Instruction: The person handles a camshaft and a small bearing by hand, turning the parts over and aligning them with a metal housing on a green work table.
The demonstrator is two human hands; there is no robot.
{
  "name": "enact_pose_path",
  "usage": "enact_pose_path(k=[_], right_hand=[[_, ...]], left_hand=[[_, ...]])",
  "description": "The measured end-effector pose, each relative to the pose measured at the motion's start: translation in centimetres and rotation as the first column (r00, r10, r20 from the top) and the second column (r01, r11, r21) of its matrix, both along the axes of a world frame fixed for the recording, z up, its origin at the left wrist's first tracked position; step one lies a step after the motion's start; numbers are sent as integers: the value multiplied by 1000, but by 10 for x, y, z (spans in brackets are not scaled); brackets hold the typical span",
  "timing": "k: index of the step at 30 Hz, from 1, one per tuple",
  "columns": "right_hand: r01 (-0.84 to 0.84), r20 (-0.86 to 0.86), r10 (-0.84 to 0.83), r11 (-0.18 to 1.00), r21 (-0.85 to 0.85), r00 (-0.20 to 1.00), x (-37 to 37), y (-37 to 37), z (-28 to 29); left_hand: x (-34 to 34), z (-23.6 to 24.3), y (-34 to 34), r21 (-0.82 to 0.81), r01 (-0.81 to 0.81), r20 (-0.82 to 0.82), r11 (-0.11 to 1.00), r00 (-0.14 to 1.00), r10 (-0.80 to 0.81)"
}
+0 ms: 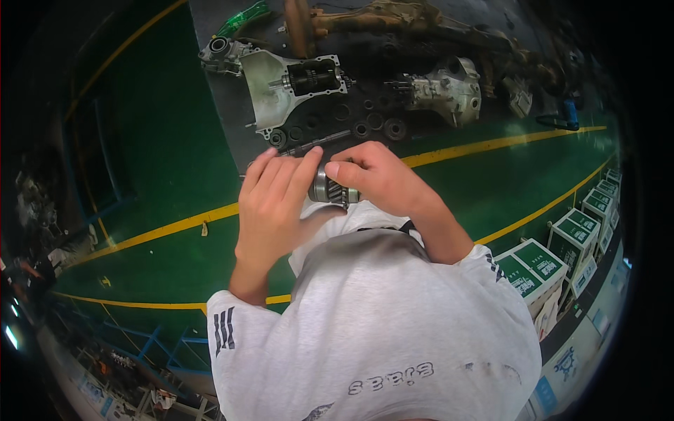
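Observation:
Close to my body, at the near edge of the bench, a steel helical gear with a smooth ring on its left side sits between my hands. My right hand curls over it from the right, thumb tip on its upper side; some fingers are hidden. My left hand brackets it from the left, its thumb below and its index finger above, the other fingers reaching forward. Just past the fingertips lies a long metal shaft, partly hidden by my left hand. Several loose rings and gears lie beyond it.
An opened gearbox housing stands on the dark bench, with another metal gearbox casing at right. Behind them lies a rusty axle. A green object is at the far left. White-and-green boxes line the right side.

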State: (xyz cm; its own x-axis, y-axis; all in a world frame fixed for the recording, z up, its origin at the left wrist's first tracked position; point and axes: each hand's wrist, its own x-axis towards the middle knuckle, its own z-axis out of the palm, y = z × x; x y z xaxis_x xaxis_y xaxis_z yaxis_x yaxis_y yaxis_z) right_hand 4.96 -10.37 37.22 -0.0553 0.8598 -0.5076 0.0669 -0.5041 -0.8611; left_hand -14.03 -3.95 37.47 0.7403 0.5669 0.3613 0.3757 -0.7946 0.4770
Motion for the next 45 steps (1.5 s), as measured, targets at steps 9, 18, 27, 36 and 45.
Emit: enact_pose_path(k=[9, 18, 27, 36, 45], right_hand=[[255, 295, -309, 944, 208, 904, -9, 4, -1], [166, 370, -240, 961, 222, 898, 1, 3, -14], [313, 207, -387, 896, 315, 899, -2, 15, -15], [286, 194, -344, 918, 274, 919, -12, 3, -55], [219, 158, -243, 963, 158, 957, -17, 1, -55]], left_hand=[[23, -26, 3, -43, 43, 51, 998, 998, -41], [29, -23, 12, -530, 98, 16, 843, 994, -106], [36, -15, 26, -667, 68, -62, 742, 987, -146], [44, -61, -20, -462, -128, 85, 878, 978, 188], [27, -77, -19, -554, -133, 12, 822, 986, 167]])
